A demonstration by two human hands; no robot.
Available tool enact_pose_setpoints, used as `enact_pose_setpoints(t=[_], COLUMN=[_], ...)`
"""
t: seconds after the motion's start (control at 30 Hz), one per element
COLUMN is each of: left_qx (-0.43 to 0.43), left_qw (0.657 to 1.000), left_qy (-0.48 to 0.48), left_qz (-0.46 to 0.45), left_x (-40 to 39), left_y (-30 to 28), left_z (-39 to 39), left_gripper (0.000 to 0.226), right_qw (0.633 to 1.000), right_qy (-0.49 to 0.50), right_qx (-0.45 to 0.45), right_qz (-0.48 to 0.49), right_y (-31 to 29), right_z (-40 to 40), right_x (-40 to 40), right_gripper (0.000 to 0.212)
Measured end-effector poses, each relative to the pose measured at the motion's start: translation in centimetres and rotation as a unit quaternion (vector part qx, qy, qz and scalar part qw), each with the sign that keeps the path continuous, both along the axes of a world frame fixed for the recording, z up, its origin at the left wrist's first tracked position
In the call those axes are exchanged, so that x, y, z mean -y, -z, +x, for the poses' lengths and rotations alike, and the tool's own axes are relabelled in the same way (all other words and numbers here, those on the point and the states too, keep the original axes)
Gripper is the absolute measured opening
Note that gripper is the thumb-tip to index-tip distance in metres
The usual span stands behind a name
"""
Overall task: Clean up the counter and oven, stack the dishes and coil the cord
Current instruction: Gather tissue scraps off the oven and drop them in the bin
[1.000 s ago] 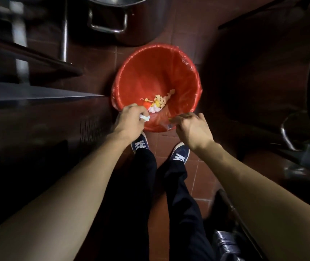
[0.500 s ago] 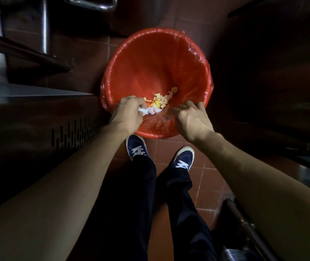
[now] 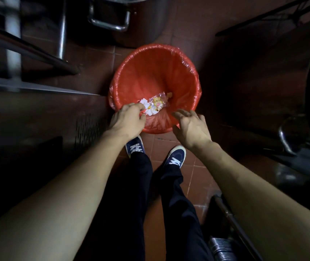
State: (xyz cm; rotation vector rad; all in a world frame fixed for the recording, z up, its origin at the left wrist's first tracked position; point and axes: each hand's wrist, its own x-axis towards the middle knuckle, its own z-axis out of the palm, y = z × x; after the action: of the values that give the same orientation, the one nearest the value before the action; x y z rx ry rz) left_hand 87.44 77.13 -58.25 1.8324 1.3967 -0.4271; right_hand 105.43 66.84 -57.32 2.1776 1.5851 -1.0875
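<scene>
Right hand (image 3: 192, 127) now spread open, empty, above bin's near rim. Left hand (image 3: 127, 120) still pinches white scraps (image 3: 146, 108). Wrapper (image 3: 158, 102) newly lying inside red bin (image 3: 193, 72); counter litter partly discarded. Steel pot (image 3: 124, 17) beyond.

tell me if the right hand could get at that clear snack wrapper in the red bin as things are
Probably yes. The right hand is open over the near rim of the red bin, and the wrapper lies on top of the scraps with nothing covering it. The left hand is beside it, not across it.
</scene>
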Motion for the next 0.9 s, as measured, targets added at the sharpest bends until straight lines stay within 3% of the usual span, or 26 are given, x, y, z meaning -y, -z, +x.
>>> enact_pose_setpoints(t=[0.23,0.53,0.77,0.9], left_qx=[0.008,-0.018,0.019,0.012], left_qw=[0.999,0.99,0.978,0.966], left_qy=[-0.017,0.046,-0.043,-0.084], left_qz=[0.049,0.129,0.202,0.243], left_x=[-0.5,3.4,9.0,10.9], left_y=[-11.5,-25.2,-36.8,-41.6], left_z=[-0.2,-0.5,-2.2,-4.4], left_gripper=[0.028,0.045,0.045,0.046], right_qw=[0.998,0.986,0.973,0.952], right_qy=[0.006,-0.051,-0.116,-0.162], right_qx=[-0.001,-0.013,-0.055,-0.076], right_qz=[0.065,0.156,0.193,0.249], right_y=[-10.2,-22.3,-33.7,-39.7], right_z=[-0.5,0.5,0.4,-1.8], right_x=[-0.6,-0.5,1.2,0.9], right_gripper=[0.049,0.051,0.064,0.059])
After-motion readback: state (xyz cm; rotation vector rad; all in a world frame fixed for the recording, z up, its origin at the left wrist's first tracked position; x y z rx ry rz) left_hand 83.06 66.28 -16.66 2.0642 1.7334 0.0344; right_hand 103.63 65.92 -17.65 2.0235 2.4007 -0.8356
